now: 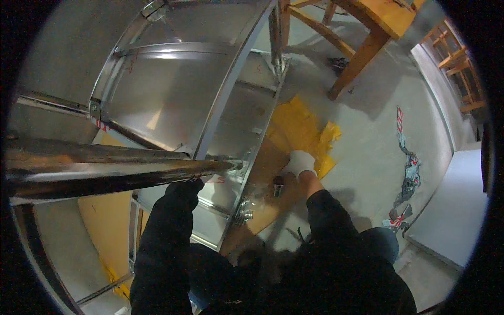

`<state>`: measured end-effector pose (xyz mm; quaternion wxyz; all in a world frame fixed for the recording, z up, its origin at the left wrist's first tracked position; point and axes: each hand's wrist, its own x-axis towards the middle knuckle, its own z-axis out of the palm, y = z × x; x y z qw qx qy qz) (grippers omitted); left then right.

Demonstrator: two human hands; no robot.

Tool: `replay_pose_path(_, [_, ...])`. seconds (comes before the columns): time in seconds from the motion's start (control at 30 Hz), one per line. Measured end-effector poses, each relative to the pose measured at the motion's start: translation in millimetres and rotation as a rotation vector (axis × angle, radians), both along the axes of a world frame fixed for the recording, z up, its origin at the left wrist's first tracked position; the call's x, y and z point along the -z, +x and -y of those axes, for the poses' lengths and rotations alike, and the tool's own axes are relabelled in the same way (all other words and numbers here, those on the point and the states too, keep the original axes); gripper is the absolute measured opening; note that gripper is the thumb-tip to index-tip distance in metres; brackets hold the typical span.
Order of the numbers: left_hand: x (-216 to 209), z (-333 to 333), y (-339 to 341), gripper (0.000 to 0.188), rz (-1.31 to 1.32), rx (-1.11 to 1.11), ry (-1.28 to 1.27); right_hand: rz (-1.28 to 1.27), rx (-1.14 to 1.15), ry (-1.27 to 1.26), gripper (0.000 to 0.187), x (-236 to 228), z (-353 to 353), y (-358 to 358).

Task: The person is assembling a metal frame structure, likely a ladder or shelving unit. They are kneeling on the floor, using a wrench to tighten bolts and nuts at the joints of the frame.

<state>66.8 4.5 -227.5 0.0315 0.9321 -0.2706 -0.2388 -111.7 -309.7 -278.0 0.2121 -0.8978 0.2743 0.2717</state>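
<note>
White-gloved right hand (300,163) reaches down to the yellow sheet (299,128) on the floor, resting on it; its grip cannot be made out. Just beside it, toward the left hand, stands a small dark can (278,186). Left hand (185,185) is hidden behind the steel pipe (105,167) of the sheet-metal duct (178,100)

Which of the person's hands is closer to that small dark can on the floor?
Right. The gloved right hand reaches down just above and beside the small dark can. The left hand is further off, up against the sheet-metal duct.
</note>
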Motion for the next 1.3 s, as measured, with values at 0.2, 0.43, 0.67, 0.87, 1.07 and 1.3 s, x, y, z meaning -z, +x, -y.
replay_pose_path(0.2, [-16.6, 9.3, -10.4, 0.040, -0.024, 0.018, 0.021, -0.004, 0.043, -0.007, 0.048, -3.9, -2.2, -7.9])
replay_pose_path(0.43, [-58.3, -22.4, -54.7, 0.042, -0.165, 0.207, 0.129, -0.006, 0.044, 0.023, 0.045, -27.6, -9.7, 2.7])
replay_pose_path(0.67, [-123.6, 7.1, -95.6, 0.040, -0.638, 0.279, 0.004, -0.042, -0.026, 0.070, 0.043, -41.0, 0.3, -3.3])
replay_pose_path(0.87, [-187.5, 68.4, -135.2, 0.043, -1.101, -0.059, -0.693, 0.161, -0.239, -0.013, 0.042, -154.2, 33.1, 33.3])
replay_pose_path(1.07, [-223.6, 132.6, -165.8, 0.029, -0.866, -0.687, -1.259, 0.195, -0.245, 0.310, 0.048, -308.9, 41.4, -9.4])
replay_pose_path(1.3, [-204.7, 156.3, -181.2, 0.027, -0.477, -0.479, -1.203, 0.433, -0.083, 0.341, 0.052, -331.5, -3.4, -36.2])
